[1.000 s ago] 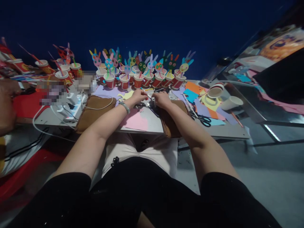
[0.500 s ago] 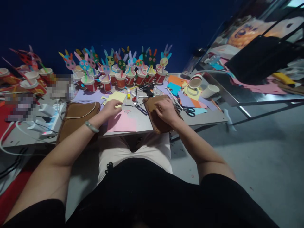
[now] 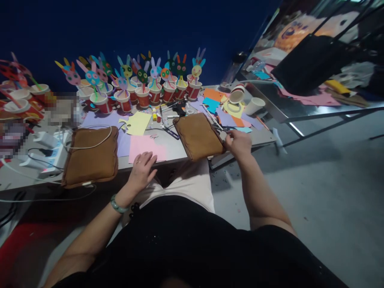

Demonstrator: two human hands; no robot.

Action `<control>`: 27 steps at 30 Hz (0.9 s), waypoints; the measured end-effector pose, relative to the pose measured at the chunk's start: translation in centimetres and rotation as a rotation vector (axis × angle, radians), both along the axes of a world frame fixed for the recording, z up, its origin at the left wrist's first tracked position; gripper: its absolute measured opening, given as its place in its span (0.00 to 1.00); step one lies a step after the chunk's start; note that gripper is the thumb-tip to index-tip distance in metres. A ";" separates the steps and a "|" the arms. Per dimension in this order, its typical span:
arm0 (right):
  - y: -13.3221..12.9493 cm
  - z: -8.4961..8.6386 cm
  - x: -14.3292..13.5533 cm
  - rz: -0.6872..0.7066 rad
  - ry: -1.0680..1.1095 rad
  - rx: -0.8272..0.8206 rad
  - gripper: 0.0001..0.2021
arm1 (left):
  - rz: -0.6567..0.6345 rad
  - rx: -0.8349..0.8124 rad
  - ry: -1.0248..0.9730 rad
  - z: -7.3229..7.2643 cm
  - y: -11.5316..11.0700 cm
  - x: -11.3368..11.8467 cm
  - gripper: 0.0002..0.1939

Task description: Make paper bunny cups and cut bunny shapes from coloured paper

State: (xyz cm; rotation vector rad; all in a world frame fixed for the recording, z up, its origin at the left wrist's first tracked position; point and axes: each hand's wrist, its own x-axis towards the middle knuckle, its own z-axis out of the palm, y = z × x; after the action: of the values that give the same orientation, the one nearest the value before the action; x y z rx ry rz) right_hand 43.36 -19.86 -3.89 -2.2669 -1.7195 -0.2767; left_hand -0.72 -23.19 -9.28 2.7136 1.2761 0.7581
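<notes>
My left hand (image 3: 142, 171), fingers apart and holding nothing, is over the table's front edge, by the near side of the pink paper (image 3: 145, 148). My right hand (image 3: 239, 144) is closed at the scissors' handles, just right of a brown pad (image 3: 198, 136); the fingertips hide most of the scissors. Yellow paper (image 3: 138, 123) with cut edges lies behind the pink sheet. A second brown pad (image 3: 92, 156) rests on the left, a white cable across it. Rows of red cups (image 3: 142, 97) holding paper rabbit heads (image 3: 155, 71) stand at the back.
At the left, a white power strip (image 3: 56, 154) holds several plugs. A glue gun (image 3: 180, 109) lies mid-table. Coloured scraps (image 3: 211, 105), a tipped cup (image 3: 237, 95) and a white cup (image 3: 255, 107) are at the right. A metal table (image 3: 288, 114) adjoins there, with a black bag (image 3: 309, 66).
My left hand has come back from the yellow paper to the table's edge. My right hand has left the top of the right pad and moved right, to the scissors. The view has shifted slightly.
</notes>
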 end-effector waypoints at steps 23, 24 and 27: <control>-0.3 3.2 5.7 -0.159 0.029 -0.517 0.16 | 0.375 -1.619 -1.451 0.4 -2.2 4.1 0.20; -0.5 3.5 5.7 -0.164 0.024 -0.524 0.16 | 0.382 -1.652 -1.482 0.7 -1.9 4.2 0.18; -1.6 4.1 5.6 -0.177 0.000 -0.546 0.15 | 0.396 -1.736 -1.510 1.5 -1.4 4.2 0.15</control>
State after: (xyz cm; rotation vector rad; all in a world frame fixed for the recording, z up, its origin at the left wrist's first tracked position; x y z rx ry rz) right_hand 48.91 -21.49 0.21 -2.8012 -1.7554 0.1865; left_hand 3.49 -24.56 -7.78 0.2510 0.9636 0.7242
